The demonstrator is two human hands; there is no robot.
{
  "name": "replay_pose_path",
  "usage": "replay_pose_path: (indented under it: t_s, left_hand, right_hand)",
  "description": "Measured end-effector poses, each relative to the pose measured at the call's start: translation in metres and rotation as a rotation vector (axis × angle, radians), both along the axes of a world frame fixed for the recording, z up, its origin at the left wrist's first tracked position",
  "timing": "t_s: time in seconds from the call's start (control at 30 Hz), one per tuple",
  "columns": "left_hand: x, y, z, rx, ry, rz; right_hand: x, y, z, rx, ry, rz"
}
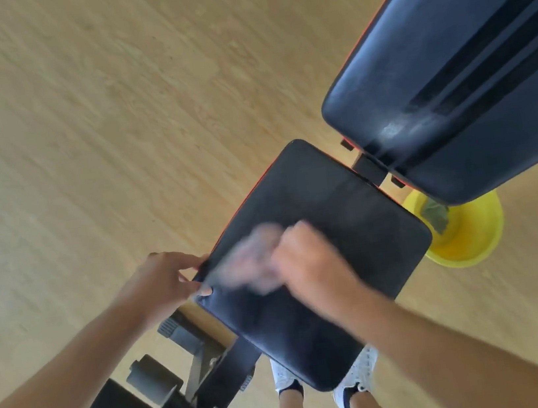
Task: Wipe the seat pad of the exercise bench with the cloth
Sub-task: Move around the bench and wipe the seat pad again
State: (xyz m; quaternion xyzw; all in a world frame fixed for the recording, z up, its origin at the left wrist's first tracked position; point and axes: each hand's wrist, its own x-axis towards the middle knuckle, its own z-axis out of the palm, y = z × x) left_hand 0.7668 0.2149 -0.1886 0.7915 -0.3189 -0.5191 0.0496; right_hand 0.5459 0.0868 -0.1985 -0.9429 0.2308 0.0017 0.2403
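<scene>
While I am watching from the head camera, my left hand (164, 280) is pinching the near-left edge of the seat pad (313, 232), fingers curled narrow around the rim and steadying it. Just right of that, the cloth (251, 258) is lying on the pad's middle as a pale smear, too blurred for me to make out its folds. My right hand (310, 260) is bunched closed on the cloth's right side and pressing it down onto the dark vinyl. Further right, the back pad (456, 73) is rising away at an angle, and a yellow bucket (466, 238) is sitting on the wooden floor (77, 127) beneath its lower end. To do this pass well, I am judging that the cloth should be kept flat under the palm rather than balled, moving in overlapping strokes from the left rim across to the far right edge, with the left hand gripping so the pad is not rocking, and the corners near the hinge gap covered too.
</scene>
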Motion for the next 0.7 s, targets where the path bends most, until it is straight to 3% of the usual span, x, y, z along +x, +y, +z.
replay_pose_path:
  t_s: [0.1,0.17,0.2,0.27,0.33,0.43,0.5,0.6,0.63,0.7]
  left_hand:
    - [0.001,0.004,-0.006,0.016,0.0,0.04]
    - [0.003,0.005,-0.009,0.009,-0.001,0.057]
    - [0.002,0.005,-0.01,0.001,-0.003,0.051]
    - [0.002,0.003,-0.009,-0.006,-0.036,0.002]
    - [0.002,0.002,-0.01,-0.018,-0.092,-0.065]
    - [0.003,0.004,-0.011,-0.012,-0.102,-0.048]
    - [0.002,0.005,-0.01,-0.01,-0.064,-0.007]
    - [0.002,0.008,-0.01,-0.022,-0.028,0.02]
    - [0.003,0.008,-0.01,-0.029,-0.023,0.024]
    - [0.004,0.005,-0.01,-0.03,-0.026,0.006]
  right_hand:
    - [0.011,-0.063,0.001,-0.107,-0.057,-0.711]
    - [0.028,-0.04,0.001,-0.03,-0.126,-0.92]
    - [0.039,-0.018,0.0,0.031,-0.108,-0.877]
    - [0.05,0.038,-0.007,0.1,-0.05,-0.515]
    - [0.054,0.074,-0.01,0.008,-0.005,-0.025]
    - [0.052,0.039,-0.014,-0.156,-0.108,0.355]
    - [0.056,-0.012,-0.016,-0.286,-0.124,0.123]
    - [0.072,-0.074,-0.008,-0.199,0.004,-0.563]
    - [0.08,-0.077,-0.008,-0.115,0.059,-0.645]
    - [0.098,-0.065,-0.007,-0.033,0.193,-0.508]
